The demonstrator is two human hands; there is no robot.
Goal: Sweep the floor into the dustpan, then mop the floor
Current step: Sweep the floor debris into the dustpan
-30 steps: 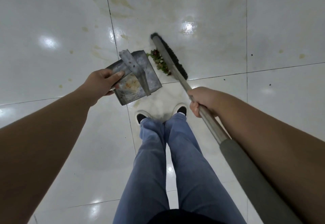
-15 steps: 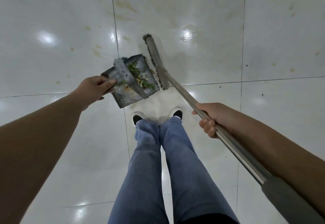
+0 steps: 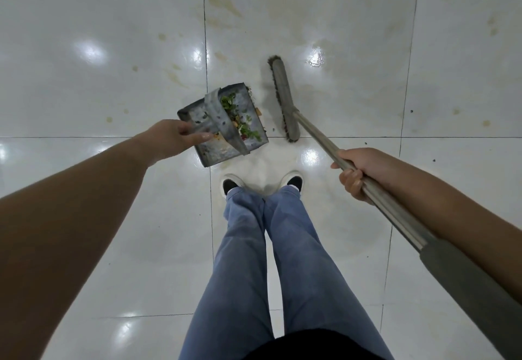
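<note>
**Dustpan loaded, broom standing just to its right**

The left hand grips the near-left side of a square grey metal dustpan, fingers curled onto its rim with the thumb on top. The pan sits on the glossy white tiled floor, just beyond the person's black-and-white shoes. A wide bent metal strap handle arches over it. Inside lies a heap of green leafy scraps with orange and red bits, and a few crumbs lie on the floor at the pan's right edge.

The right hand is wrapped around the silver metal pole of a long grey push broom, whose head rests on the floor just right of the dustpan, apart from it. Nearer the camera the pole carries a dark grey sleeve.

Yellow-brown stains mark the far tiles. Blue jeans fill the near centre.
</note>
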